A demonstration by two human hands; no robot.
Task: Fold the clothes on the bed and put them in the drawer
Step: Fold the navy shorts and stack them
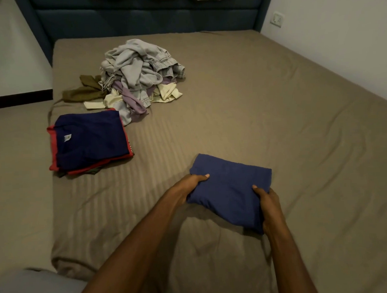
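Folded blue garment (229, 189) on the brown bed (275, 121), near the front edge, gripped at its sides by left hand (193, 185) and right hand (270, 207). Farther left, folded stack (89, 141); beyond, unfolded clothes pile (137, 78).

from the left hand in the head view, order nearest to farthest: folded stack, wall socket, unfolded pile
From the left hand:
1. Folded stack, on the bed's left side.
2. Unfolded pile, farther up the bed toward the headboard.
3. Wall socket, on the far right wall.
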